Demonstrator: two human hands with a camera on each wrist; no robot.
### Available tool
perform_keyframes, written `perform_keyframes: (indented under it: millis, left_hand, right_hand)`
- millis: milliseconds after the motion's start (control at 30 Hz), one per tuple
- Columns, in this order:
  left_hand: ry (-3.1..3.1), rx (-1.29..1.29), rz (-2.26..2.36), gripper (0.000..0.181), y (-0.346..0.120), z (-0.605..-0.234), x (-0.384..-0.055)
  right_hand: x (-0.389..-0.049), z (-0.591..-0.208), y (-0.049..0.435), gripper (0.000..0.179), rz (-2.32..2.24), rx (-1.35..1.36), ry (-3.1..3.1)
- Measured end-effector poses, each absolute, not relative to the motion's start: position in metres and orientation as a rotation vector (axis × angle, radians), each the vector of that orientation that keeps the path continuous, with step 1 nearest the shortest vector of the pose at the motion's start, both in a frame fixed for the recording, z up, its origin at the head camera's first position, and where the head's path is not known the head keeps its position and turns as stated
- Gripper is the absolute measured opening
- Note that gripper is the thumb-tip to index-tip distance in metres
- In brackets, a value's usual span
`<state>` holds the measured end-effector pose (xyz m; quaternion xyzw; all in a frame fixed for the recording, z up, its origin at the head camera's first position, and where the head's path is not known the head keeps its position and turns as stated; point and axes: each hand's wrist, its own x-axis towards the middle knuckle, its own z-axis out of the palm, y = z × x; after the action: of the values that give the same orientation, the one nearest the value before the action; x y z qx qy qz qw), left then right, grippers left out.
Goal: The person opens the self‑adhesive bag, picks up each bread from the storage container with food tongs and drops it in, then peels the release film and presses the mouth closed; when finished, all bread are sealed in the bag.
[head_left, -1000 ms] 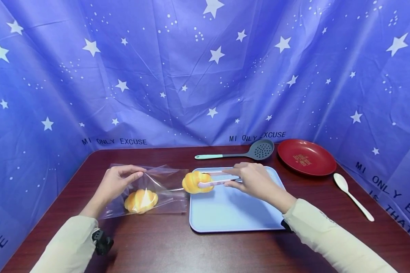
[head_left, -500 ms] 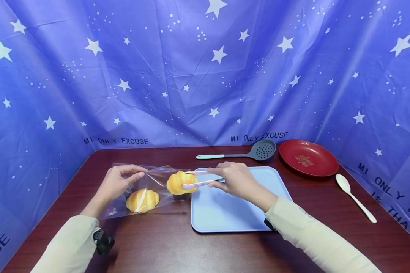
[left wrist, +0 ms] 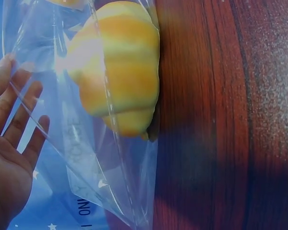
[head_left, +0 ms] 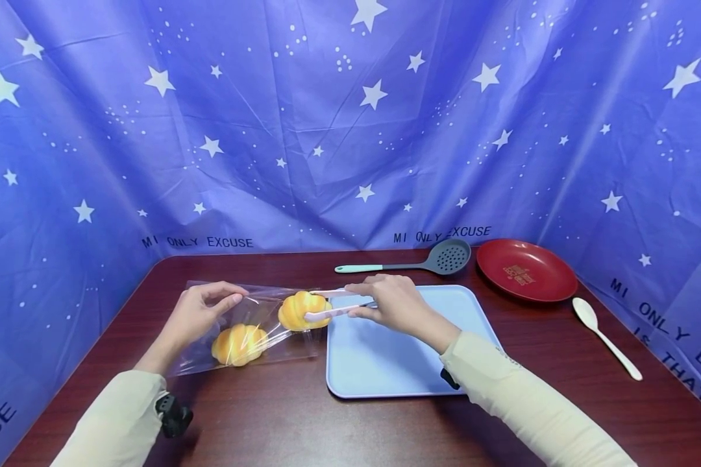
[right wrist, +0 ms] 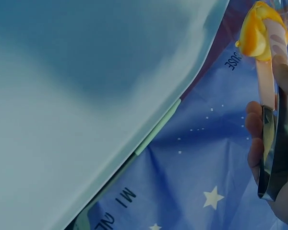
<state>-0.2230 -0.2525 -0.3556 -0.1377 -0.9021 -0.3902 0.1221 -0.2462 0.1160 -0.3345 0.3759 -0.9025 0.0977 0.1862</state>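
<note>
My left hand (head_left: 207, 310) pinches the upper edge of a clear plastic bag (head_left: 195, 357) between thumb and fingers. Inside the bag a golden bread roll (head_left: 239, 344) lies at the lower left; the left wrist view shows this roll (left wrist: 120, 67) close up through the film. My right hand (head_left: 391, 301) grips metal tongs (right wrist: 274, 148) with pale pink tips. Those tips clasp a second bread roll (head_left: 301, 311), which overlaps the bag's right, mouth end in the head view. Light glares off the film around both rolls.
A light blue tray (head_left: 397, 363) lies under my right hand. Behind it are a slotted turner (head_left: 448, 257) with a mint handle and a red plate (head_left: 526, 269). A white spoon (head_left: 587, 314) rests at the right. A starry blue curtain (head_left: 327, 130) surrounds the table.
My right hand has moved left with the tongs and their roll, from over the tray's left edge to the bag's mouth end. My left hand has stayed nearly still on the bag.
</note>
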Motion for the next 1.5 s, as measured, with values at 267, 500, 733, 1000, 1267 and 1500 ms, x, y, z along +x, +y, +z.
perform_keyframes:
  millis: [267,500,733,1000,1267,1500]
  left_hand:
    - [-2.641,-0.428,-1.109,0.016,-0.251,-0.356,-0.224]
    - [-2.673,-0.446,-1.085,0.024,-0.247,-0.356,-0.224]
    - [-2.656,-0.557,-0.984,0.021,-0.243,-0.359,-0.228]
    - [-2.654,-0.557,-0.969,0.018,-0.239,-0.356,-0.228]
    - [-2.641,-0.515,-0.943,0.020,-0.238,-0.353,-0.225]
    - [-2.610,-0.508,-0.958,0.019,-0.239,-0.354,-0.226]
  right_hand:
    - [-0.251,-0.340,0.118,0.046,0.347,1.070,-2.599]
    - [-0.249,-0.340,0.117,0.050,0.419,1.080,-2.628]
    - [-0.246,-0.338,0.116,0.049,0.490,1.073,-2.650]
    - [-0.248,-0.343,0.121,0.050,0.473,1.041,-2.652]
    - [-0.245,-0.346,0.109,0.053,0.294,1.092,-2.593]
    - [-0.241,-0.351,0.097,0.051,0.302,1.114,-2.547]
